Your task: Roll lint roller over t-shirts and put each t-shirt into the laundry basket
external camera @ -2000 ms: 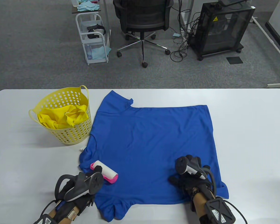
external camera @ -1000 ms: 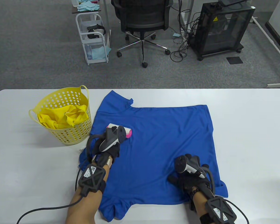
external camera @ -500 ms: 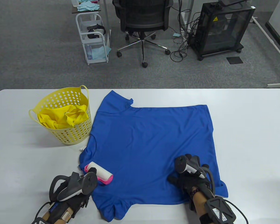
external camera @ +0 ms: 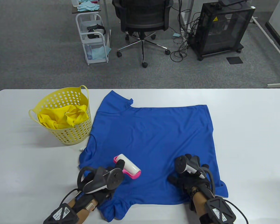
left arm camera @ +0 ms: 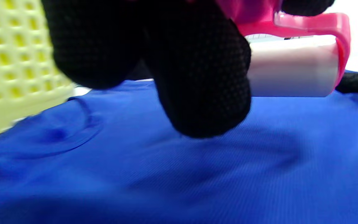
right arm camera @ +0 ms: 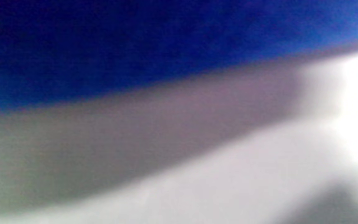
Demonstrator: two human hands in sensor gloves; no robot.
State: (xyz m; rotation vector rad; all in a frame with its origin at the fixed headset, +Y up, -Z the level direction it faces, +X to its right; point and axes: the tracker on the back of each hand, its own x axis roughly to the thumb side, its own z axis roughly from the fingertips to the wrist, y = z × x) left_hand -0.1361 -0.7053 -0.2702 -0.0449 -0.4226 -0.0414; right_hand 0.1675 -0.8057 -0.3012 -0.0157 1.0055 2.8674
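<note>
The white bench (external camera: 247,130) carries everything. Spread flat across its middle is a blue t-shirt (external camera: 154,140), neck hole toward the left and a sleeve bunched at the near edge.

To the left of the shirt, touching or almost touching its edge, stands a yellow laundry basket (external camera: 72,135) with round holes in its wall. A crumpled yellow t-shirt (external camera: 60,119) lies inside it.

The right hand (external camera: 189,179) rests on the near right part of the blue shirt, fingers spread flat on the cloth, holding nothing. Its wrist view is only a blur of blue cloth and pale bench.

The left hand (external camera: 102,184) is at the near left part of the shirt, beside the bunched sleeve. Its fingers (left arm camera: 197,77) are curled round the pink handle of the lint roller (external camera: 128,166).

The roller sticks out just beyond the left hand, up and to the right of it in the table view. Its white drum lies on the blue cloth, in a pink frame, between the two hands and much nearer the left one.
</note>
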